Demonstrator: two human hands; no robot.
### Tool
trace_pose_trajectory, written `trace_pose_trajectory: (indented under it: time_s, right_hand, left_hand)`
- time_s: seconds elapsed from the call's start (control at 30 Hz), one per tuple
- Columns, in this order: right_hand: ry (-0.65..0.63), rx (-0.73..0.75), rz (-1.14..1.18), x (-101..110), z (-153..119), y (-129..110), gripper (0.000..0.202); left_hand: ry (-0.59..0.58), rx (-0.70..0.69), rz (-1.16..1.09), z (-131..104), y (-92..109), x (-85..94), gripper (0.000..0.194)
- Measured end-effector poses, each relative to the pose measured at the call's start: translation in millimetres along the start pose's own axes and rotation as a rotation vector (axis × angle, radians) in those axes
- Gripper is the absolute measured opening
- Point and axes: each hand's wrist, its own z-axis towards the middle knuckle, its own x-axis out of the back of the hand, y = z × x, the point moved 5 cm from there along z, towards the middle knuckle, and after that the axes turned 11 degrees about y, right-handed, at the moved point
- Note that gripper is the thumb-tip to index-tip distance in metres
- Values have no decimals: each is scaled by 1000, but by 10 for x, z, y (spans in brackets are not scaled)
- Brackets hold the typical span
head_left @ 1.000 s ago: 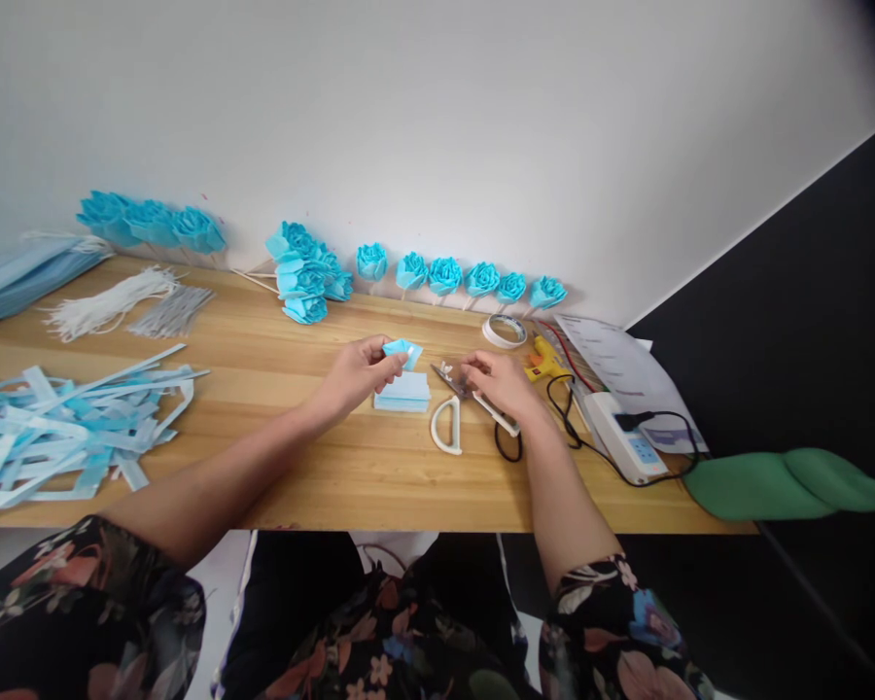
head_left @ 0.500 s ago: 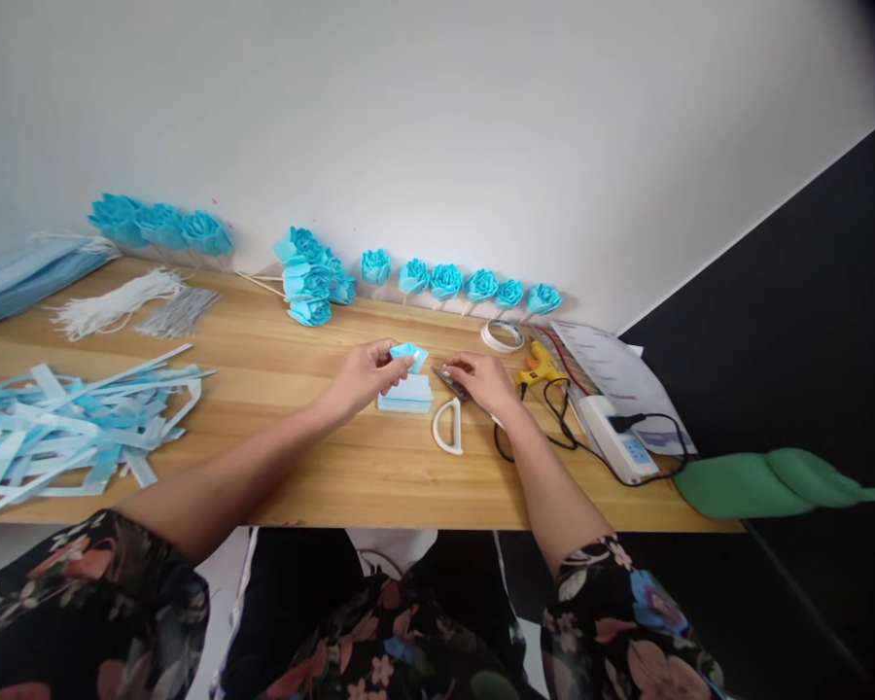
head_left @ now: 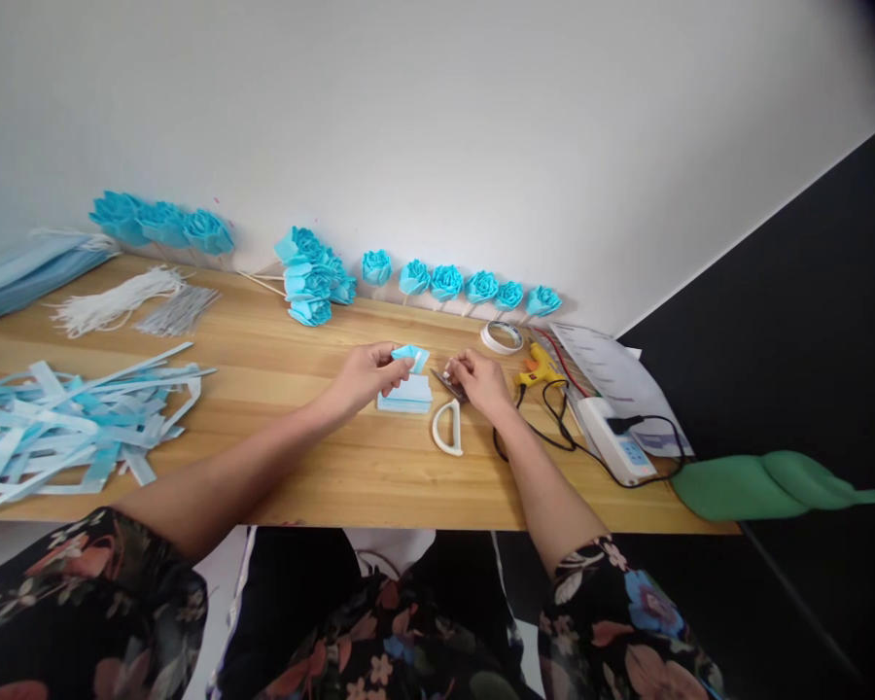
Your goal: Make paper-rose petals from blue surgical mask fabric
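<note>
My left hand (head_left: 370,374) pinches a small folded piece of light blue fabric (head_left: 412,357), with a whitish patch at its right side. Right below it lies a stack of pale blue rectangular pieces (head_left: 405,396) on the table. My right hand (head_left: 482,381) hovers over the dark blades of scissors, its thumb and fingers pressed together. Whatever sits between those fingertips is too small to make out. The scissors' white handle loop (head_left: 448,428) shows on the wood, while the rest is partly hidden under my right hand and wrist.
Blue fabric flowers (head_left: 446,281) line the wall. A tape roll (head_left: 503,336), yellow glue gun (head_left: 541,364), black cables and power strip (head_left: 615,442) sit right, beside papers (head_left: 612,374). Cut strips (head_left: 80,428), white cords (head_left: 121,301), grey wires (head_left: 178,311) and masks (head_left: 29,272) lie left.
My right hand has shifted slightly, its fingers drawn closer together above the scissors. The left hand still pinches the blue piece in nearly the same spot.
</note>
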Motion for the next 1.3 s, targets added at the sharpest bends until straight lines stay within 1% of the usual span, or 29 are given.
trace_pose_trajectory:
  time_s: [0.07,0.13,0.17,0.23,0.3,0.37,0.4,0.57,0.63,0.77,0.97,1.3]
  right_hand:
    - [54,2,45,55,-34,-81,18]
    - [175,59,52,160,-91,-230,20]
    - [258,115,45,223,-131,-324,23]
    - [391,279,21,319,-231,-525,22]
    - [471,459,11,363,-338,-694,17]
    - [504,600,3,367,-425,-796,14]
    - [508,647,-5,361,-456,-825,14]
    - [512,779,-77,351,-522,-900,17]
    - [519,803,-96,360,-524,-926,15]
    - [501,770,-127,359,-495,-936,12]
    - [459,751,-116,328,-479,-902,12]
    - [448,781,-75,300,-478,-904,15]
  left_hand:
    - [-4,22,-13,-5,-7,0,30]
    - [-15,47,-27,-13,-12,-5,31]
    - [-23,62,-36,-17,-17,-10,32]
    - [-48,99,-54,-27,-31,-27,33]
    - [-78,135,-70,-39,-48,-49,34]
    - [-110,160,-80,-54,-60,-71,36]
    - [-123,170,-85,-61,-64,-79,37]
    - [-186,230,-158,-93,-73,-117,37]
    - [-203,253,-189,-101,-69,-132,37]
    - [-221,291,-206,-119,-60,-154,35]
    - [-225,294,-227,-136,-39,-156,32]
    - [-232,313,-247,-145,-17,-159,30]
